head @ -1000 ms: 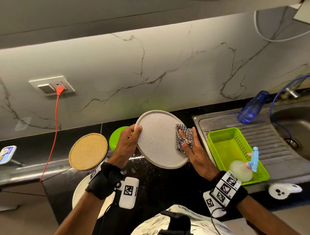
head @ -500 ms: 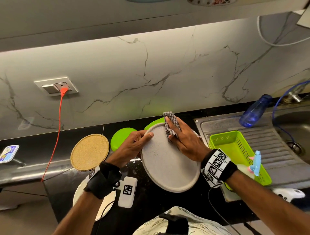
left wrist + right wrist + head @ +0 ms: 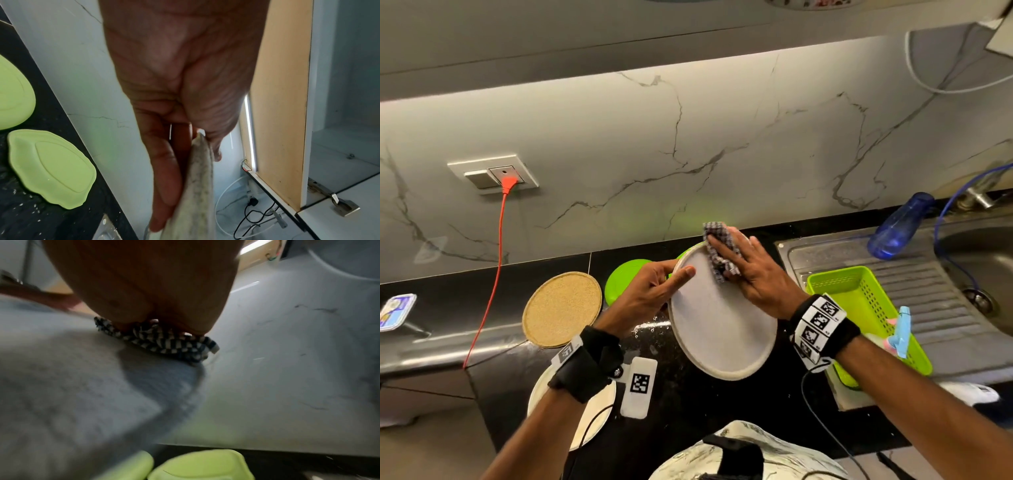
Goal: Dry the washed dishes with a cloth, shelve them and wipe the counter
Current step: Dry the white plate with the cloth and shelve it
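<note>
A round, speckled grey plate (image 3: 719, 329) is held tilted above the black counter (image 3: 688, 411). My left hand (image 3: 654, 291) grips its left rim, thumb on the face and fingers behind; the left wrist view shows the plate (image 3: 197, 186) edge-on in my left hand (image 3: 180, 81). My right hand (image 3: 756, 274) holds a bunched checked cloth (image 3: 719, 250) and presses it on the plate's upper rim. In the blurred right wrist view the cloth (image 3: 164, 340) lies under my right hand (image 3: 154, 280) on the plate (image 3: 72, 386). The right thumb is hidden.
A cork mat (image 3: 561, 308) and green plates (image 3: 625, 277) lie behind the left hand, a white plate (image 3: 544, 394) under the left forearm. A green basket (image 3: 859, 308) and blue bottle (image 3: 897, 226) sit on the drainboard beside the sink (image 3: 983, 267). A red cord (image 3: 493, 281) hangs at the left.
My right hand has slid the cloth from the plate's right edge up to its top rim. The plate has tipped and its lower edge now sits nearer me.
</note>
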